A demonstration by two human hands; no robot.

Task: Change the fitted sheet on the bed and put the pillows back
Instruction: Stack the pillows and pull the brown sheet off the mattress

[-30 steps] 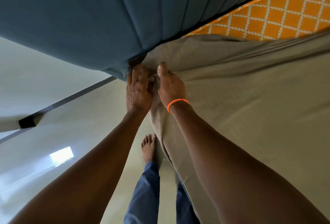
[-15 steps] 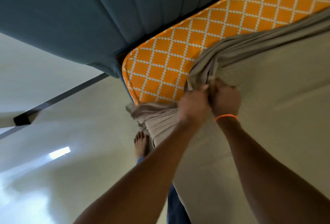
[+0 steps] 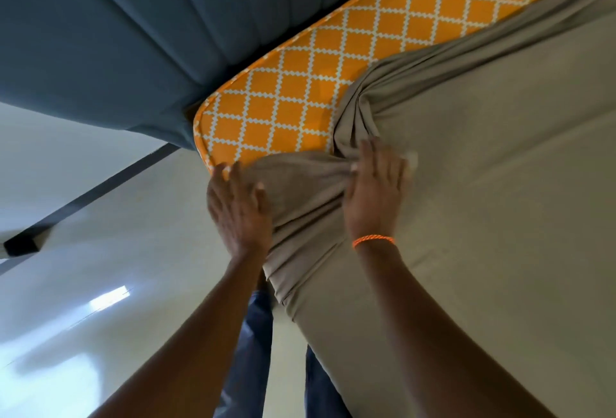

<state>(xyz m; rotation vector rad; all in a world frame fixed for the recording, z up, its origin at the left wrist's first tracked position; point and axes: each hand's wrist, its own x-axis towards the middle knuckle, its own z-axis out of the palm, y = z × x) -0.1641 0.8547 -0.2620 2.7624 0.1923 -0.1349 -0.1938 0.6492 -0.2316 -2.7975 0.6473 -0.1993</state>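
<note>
A beige fitted sheet (image 3: 500, 201) covers most of the mattress, and its corner is pulled off and bunched up. The bare corner of the orange lattice-patterned mattress (image 3: 283, 111) shows beside the blue padded headboard (image 3: 133, 34). My right hand (image 3: 375, 197), with an orange band at the wrist, lies on the gathered folds, and its thumb pinches the bunch. My left hand (image 3: 238, 207) is at the mattress's corner edge with its fingers spread straight, touching the loose sheet hanging over the side. Both hands are blurred by motion.
A glossy pale floor (image 3: 100, 284) lies to the left of the bed, with a dark strip (image 3: 83, 197) running along it. My legs in blue jeans (image 3: 250, 351) stand close against the bed's side.
The sheet's corner came off the mattress and was pulled back. Since then my left hand has let go and moved left to the mattress corner, and the bunch has spread toward that corner.
</note>
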